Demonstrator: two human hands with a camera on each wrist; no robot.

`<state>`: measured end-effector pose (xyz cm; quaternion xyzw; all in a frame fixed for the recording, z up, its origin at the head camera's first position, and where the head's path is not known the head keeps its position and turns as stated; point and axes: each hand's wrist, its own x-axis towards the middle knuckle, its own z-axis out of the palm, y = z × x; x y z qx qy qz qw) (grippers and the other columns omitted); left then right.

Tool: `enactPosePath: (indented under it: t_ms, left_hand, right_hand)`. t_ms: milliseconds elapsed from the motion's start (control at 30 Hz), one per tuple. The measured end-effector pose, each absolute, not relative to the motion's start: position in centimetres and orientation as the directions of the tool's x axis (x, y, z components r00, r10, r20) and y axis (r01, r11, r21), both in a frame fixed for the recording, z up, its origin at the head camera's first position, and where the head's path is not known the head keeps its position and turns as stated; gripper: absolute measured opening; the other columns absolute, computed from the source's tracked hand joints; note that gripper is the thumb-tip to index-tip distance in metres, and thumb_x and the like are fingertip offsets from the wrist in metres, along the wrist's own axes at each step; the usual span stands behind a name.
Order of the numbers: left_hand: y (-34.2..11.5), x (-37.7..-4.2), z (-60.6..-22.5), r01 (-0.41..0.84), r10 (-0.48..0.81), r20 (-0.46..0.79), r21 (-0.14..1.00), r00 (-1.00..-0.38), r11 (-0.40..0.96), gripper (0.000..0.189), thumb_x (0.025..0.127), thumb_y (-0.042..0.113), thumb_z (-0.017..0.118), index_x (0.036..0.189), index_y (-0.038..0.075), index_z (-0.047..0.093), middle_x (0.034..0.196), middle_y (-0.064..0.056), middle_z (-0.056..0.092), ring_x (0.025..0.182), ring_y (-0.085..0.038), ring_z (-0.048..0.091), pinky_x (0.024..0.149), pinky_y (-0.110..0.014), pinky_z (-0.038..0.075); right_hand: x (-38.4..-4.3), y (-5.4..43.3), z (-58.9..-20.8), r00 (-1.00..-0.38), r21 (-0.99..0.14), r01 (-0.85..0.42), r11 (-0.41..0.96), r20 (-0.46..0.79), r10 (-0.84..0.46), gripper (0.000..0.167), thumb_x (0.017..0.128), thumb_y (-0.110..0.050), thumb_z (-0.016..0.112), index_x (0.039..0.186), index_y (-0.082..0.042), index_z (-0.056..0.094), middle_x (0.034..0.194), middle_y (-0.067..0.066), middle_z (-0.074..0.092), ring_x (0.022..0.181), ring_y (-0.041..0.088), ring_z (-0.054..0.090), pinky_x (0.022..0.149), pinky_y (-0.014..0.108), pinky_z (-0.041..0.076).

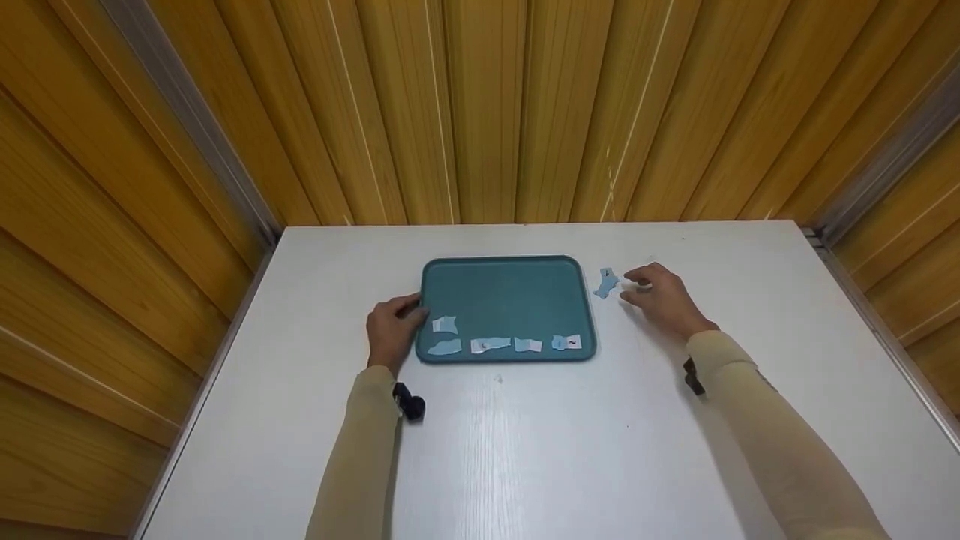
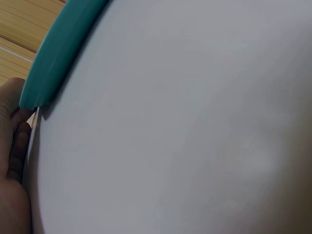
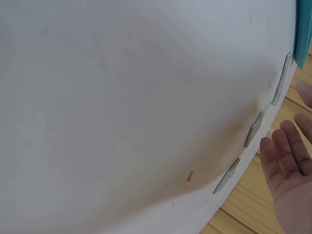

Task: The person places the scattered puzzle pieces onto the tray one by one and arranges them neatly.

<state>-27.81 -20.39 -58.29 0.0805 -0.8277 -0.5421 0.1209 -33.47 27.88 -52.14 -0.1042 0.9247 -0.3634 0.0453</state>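
Observation:
A teal tray [image 1: 510, 292] lies on the table with several torn light-blue and white paper pieces on it. Most form a row along its near edge, such as the one with a dark mark [image 1: 566, 342]; another paper piece [image 1: 445, 325] lies above the row's left end. At the tray's left rim my left hand [image 1: 391, 330] grips the edge, thumb over the rim. To the right of the tray, my right hand [image 1: 664, 300] has thumb and fingers spread, apart from a torn blue paper piece [image 1: 607, 283]. Thin flat pieces [image 3: 253, 129] show edge-on in the right wrist view.
The tray stands on a white table [image 1: 525, 450], towards its far side. Yellow wood-look panels [image 1: 480, 112] rise behind and beside the table. Dark wrist devices [image 1: 409, 403] sit on both sleeves.

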Motion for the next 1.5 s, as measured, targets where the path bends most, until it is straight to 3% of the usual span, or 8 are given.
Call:
enactPosePath:
  t_ms: [633,1500]
  left_hand:
    - [-20.3,-27.6,-58.3,-0.016,-0.266,0.105,0.909,-0.958,0.416,0.033,0.095,0.017,0.081,0.128,0.012,0.078,0.123,-0.003,0.075,0.119,-0.02,0.067,0.104,-0.036,0.053]
    - [-20.8,-27.3,-58.6,-0.038,-0.277,0.089,0.906,-0.957,0.421,0.034,0.095,0.02,0.08,0.129,0.014,0.078,0.121,-0.002,0.074,0.118,-0.022,0.064,0.105,-0.041,0.051]
  right_hand:
    - [-32.7,30.7,-52.1,-0.986,-0.678,-0.092,0.73,-0.042,-0.163,0.047,0.105,-0.016,0.067,0.146,0.004,0.055,0.14,0.024,0.052,0.133,0.042,0.049,0.115,0.059,0.039]
    - [-32.6,30.7,-52.6,-0.974,-0.593,-0.186,0.783,0.009,-0.225,0.034,0.101,-0.011,0.072,0.128,0.009,0.067,0.122,0.024,0.063,0.121,0.043,0.057,0.11,0.059,0.044]
